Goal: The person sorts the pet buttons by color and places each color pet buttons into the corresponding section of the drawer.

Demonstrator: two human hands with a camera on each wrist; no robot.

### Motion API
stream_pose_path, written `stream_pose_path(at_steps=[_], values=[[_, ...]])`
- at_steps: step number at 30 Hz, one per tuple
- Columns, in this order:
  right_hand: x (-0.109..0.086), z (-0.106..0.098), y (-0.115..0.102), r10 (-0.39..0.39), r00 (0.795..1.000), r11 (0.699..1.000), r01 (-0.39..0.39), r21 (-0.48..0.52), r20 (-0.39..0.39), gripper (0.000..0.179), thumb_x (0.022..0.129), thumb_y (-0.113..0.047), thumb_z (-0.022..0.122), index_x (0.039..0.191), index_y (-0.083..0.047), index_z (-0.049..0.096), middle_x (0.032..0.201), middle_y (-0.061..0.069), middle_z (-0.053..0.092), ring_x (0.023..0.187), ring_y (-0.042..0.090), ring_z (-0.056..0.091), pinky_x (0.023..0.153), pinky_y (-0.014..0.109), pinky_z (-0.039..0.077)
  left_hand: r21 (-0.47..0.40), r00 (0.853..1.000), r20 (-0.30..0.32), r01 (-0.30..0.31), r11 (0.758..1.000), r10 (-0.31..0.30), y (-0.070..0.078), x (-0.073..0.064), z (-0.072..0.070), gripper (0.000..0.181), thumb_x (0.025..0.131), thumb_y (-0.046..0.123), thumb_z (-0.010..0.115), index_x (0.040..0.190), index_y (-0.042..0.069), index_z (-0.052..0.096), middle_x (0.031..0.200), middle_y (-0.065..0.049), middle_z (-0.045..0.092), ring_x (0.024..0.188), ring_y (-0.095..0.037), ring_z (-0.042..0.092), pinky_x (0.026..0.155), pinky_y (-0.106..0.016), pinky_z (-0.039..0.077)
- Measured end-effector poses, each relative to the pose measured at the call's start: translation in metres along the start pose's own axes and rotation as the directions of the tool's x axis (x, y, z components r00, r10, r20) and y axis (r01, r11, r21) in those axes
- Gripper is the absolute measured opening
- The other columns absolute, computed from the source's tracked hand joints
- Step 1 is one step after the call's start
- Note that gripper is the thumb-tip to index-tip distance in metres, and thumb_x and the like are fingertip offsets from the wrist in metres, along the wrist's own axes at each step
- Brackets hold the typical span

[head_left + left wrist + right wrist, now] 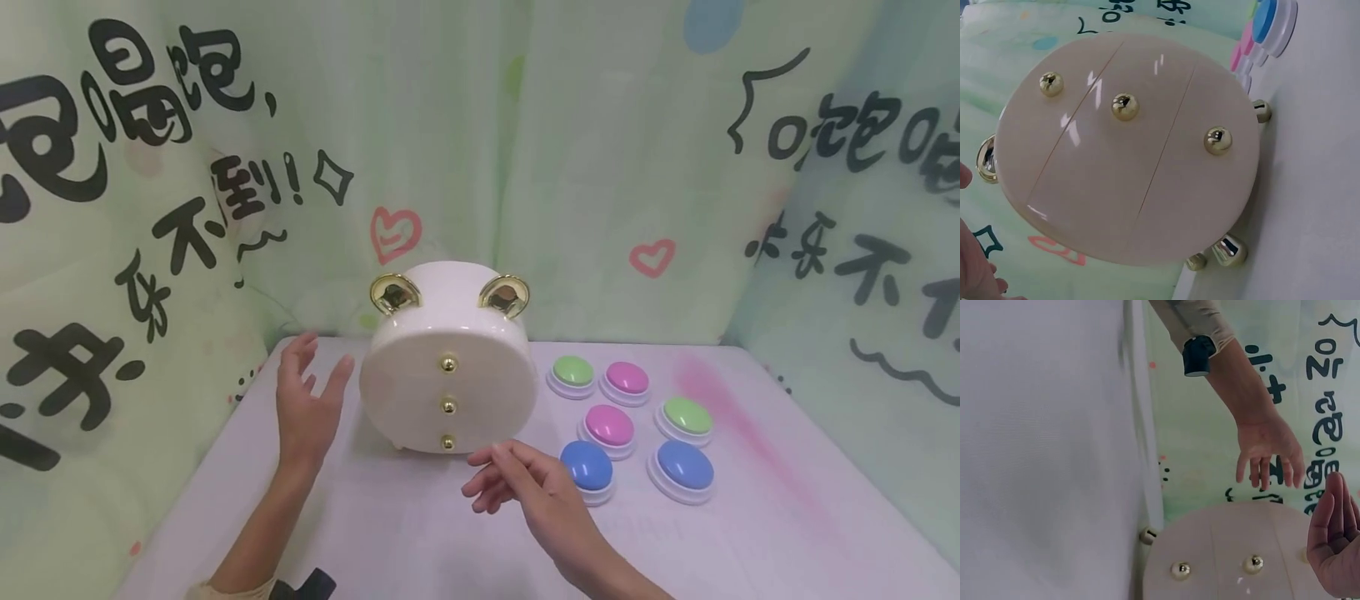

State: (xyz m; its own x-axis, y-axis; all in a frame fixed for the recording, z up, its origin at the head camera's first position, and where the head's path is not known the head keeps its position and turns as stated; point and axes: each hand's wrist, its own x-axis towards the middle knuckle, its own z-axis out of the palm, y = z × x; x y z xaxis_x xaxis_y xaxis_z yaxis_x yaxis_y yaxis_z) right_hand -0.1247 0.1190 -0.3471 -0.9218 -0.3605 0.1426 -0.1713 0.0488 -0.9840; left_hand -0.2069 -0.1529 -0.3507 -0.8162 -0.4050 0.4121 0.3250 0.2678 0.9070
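Observation:
A glossy cream jewelry box (408, 392) with a rounded front stands upright on the table. It has two gold ears on top and three gold knobs down its front, and thin seams between the knobs show in the left wrist view, where the box (1166, 144) fills the middle. My left hand (311, 408) is raised at the box's left side, thumb and fingers spread, holding nothing. In front of the box's lower right edge is my right hand (528, 492), its fingers loosely bent and holding nothing. Both hands also appear in the right wrist view.
Right of the box stand several round push buttons with white bases, among them a green one (573, 371), a pink one (610, 425) and a blue one (681, 465). A printed curtain (585, 167) closes off the white table (390, 533) behind and at both sides.

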Motion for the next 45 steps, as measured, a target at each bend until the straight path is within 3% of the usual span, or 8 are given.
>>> stream_pose_path(at_steps=[7,17,28,33,40,45], values=[[0.017,0.005,0.006,0.068,0.997,0.998,-0.068,0.009,-0.028,0.042,0.109,-0.035,0.048,0.118,0.001,0.068,0.096,0.014,0.075,0.082,0.018,0.071,0.08,0.027,0.057,0.034,0.996,0.081,-0.038,0.999,0.035,0.004,0.014,0.009,0.039,0.099,0.02,0.066,0.133,0.003,0.061,0.142,-0.013,0.056,0.141,-0.028,0.043,0.117,-0.055,0.033],[0.035,0.004,0.014,0.15,0.989,0.981,-0.15,0.127,0.009,0.048,0.109,-0.037,0.048,0.122,0.007,0.064,0.095,0.009,0.075,0.082,0.017,0.069,0.079,0.027,0.056,0.054,0.974,0.196,0.104,0.993,-0.113,0.008,0.034,0.02,0.037,0.102,0.031,0.06,0.126,0.003,0.063,0.136,-0.016,0.062,0.142,-0.029,0.044,0.117,-0.051,0.033],[0.054,0.005,0.021,0.215,0.976,0.946,-0.217,0.241,0.036,0.053,0.107,-0.04,0.05,0.122,0.01,0.062,0.09,0.003,0.073,0.077,0.012,0.067,0.075,0.024,0.055,0.003,0.95,0.277,0.149,0.989,-0.144,0.014,0.04,0.031,0.047,0.102,0.044,0.058,0.125,0.004,0.064,0.131,-0.016,0.062,0.125,-0.025,0.054,0.103,-0.041,0.042],[0.062,0.005,0.023,0.224,0.973,0.932,-0.231,0.279,0.057,0.052,0.107,-0.04,0.051,0.12,0.008,0.063,0.088,0.001,0.072,0.076,0.012,0.067,0.075,0.024,0.054,0.032,0.947,0.291,0.132,0.991,-0.136,0.016,0.041,0.029,0.044,0.101,0.044,0.059,0.125,0.006,0.064,0.132,-0.013,0.062,0.128,-0.024,0.052,0.104,-0.043,0.041],[0.078,0.004,0.018,0.225,0.971,0.934,-0.238,0.269,0.076,0.05,0.108,-0.038,0.048,0.121,0.009,0.062,0.085,-0.002,0.071,0.076,0.01,0.065,0.077,0.025,0.054,0.048,0.943,0.324,0.062,0.997,-0.074,0.014,0.045,0.025,0.034,0.1,0.032,0.063,0.121,0.006,0.065,0.129,-0.012,0.064,0.129,-0.025,0.052,0.107,-0.048,0.039],[0.091,0.004,0.015,0.223,0.972,0.941,-0.234,0.243,0.072,0.051,0.108,-0.038,0.048,0.121,0.008,0.063,0.086,-0.002,0.072,0.075,0.01,0.065,0.077,0.025,0.054,0.07,0.926,0.374,0.019,0.997,-0.044,0.012,0.048,0.02,0.033,0.101,0.03,0.063,0.124,0.006,0.064,0.131,-0.013,0.063,0.13,-0.028,0.052,0.108,-0.052,0.04]])
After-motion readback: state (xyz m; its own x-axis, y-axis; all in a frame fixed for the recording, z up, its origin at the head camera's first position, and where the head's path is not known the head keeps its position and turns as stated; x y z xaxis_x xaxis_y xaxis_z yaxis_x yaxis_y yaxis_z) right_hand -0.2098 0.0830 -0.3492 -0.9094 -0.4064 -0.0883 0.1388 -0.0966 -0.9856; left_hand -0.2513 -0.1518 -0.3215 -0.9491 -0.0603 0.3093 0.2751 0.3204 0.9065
